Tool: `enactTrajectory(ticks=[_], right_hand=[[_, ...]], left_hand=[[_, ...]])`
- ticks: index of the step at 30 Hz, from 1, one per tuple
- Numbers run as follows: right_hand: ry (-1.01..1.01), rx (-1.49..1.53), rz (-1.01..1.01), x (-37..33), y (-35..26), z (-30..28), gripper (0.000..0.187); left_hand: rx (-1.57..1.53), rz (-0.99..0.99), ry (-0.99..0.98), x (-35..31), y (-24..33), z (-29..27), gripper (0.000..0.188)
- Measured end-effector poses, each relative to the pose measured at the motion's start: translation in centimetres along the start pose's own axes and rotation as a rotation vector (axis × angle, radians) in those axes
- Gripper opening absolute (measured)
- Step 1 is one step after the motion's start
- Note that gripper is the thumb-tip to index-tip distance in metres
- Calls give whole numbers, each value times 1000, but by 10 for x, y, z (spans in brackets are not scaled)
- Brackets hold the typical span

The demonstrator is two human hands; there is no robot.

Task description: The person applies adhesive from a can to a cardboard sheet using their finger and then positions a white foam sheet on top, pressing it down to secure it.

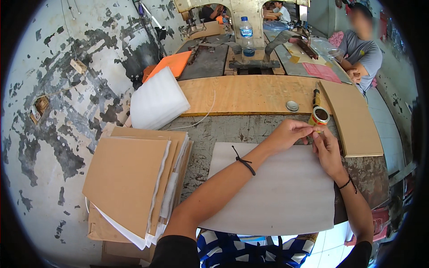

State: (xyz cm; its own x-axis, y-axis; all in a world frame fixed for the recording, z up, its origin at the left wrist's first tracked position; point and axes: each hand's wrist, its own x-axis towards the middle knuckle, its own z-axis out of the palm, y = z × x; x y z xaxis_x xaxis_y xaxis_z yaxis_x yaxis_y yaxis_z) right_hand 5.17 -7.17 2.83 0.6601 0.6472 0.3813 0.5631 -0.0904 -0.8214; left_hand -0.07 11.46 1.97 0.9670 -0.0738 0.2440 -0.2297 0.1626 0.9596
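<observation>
Pinching something small and yellowish between fingertips of left hand (286,134) and right hand (327,149), just at far edge of white foam sheet (272,192), beside open glue tin (319,116); too small to identify. Judged light, thin and flexible, likely tacky near glue: best gripped by edges with fingertips only, foam sheet below soft and easily creased.

One open glue tin (319,116), one loose tin lid (292,106), one water bottle (246,36), one white foam stack (157,100), two hands at work
</observation>
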Motion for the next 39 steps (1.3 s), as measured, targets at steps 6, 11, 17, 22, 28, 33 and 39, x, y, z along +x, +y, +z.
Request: enactTrajectory(ticks=[6,11,17,22,28,33,39], right_hand=[[22,51,-2,-1,5,3,19],[8,-3,60,-1,-5,-2,18],[14,-39,61,0,-5,-2,20],[15,29,31,0,-3,0,22],[8,18,63,0,-10,-1,24],[1,-4,88,0,-12,0,24],[10,7,75,0,-13,-1,25]], left_hand=[[112,-54,33,-2,0,-4,30],[104,-70,74,-1,0,-2,30],[120,-89,125,-4,6,-1,33],[142,-61,41,-3,5,0,36],[213,-116,123,-5,9,0,34],[181,-107,171,-4,2,-2,31],[86,-15,209,0,-2,2,29]])
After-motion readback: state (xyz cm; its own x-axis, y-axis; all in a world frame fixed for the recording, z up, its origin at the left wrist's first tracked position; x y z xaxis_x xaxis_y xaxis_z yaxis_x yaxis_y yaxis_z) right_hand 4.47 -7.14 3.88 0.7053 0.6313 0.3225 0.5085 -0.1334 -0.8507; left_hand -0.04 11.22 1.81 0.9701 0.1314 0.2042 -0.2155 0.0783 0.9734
